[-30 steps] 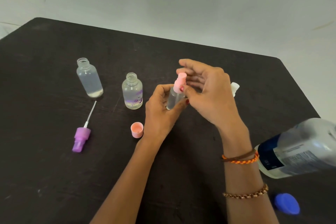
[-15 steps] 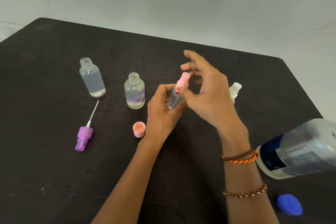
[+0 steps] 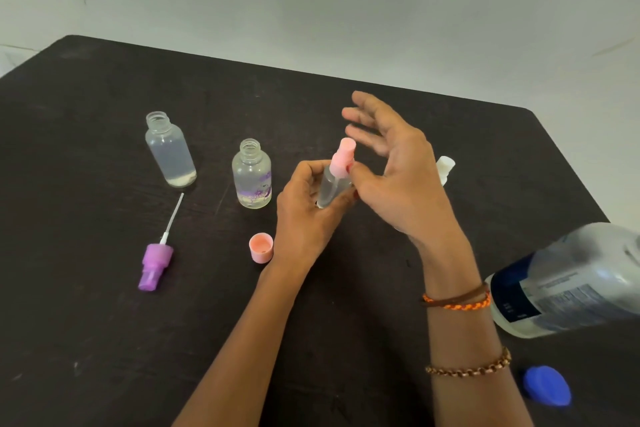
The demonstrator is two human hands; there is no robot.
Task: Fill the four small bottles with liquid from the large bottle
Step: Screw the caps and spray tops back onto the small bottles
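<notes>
The small spray bottle (image 3: pixel 331 185), clear with a pink pump top (image 3: pixel 343 158), was held tilted just above the dark table (image 3: pixel 104 340), near its middle. The left hand (image 3: pixel 304 215) gripped the bottle's body, fingers curled round it. The right hand (image 3: pixel 398 177) pinched the collar of the pink top between thumb and forefinger, while its other fingers had fanned out straight and lifted away. A second earlier those fingers were curled close over the top; the spreading suggested a twisting turn of the pump, probably screwing it down after filling, though the direction could not be told.

To the left, two more small bottles stood open and uncapped: a plain one (image 3: pixel 169 151) farthest left and one with a purple print (image 3: pixel 251 177) beside it. Both held some clear liquid, so they seemed at least partly filled but not yet closed. A purple pump sprayer (image 3: pixel 154 262) with its thin tube lay on the table in front of the plain one, and a pink cap (image 3: pixel 261 247) sat just beside the left wrist. A white-topped bottle (image 3: pixel 445 168), presumably the fourth, showed only partly behind the right hand.

The large bottle (image 3: pixel 568 282) lay at the right edge of view, its blue cap (image 3: pixel 547 385) off and resting nearby on the table. None of these had moved over the last second.
</notes>
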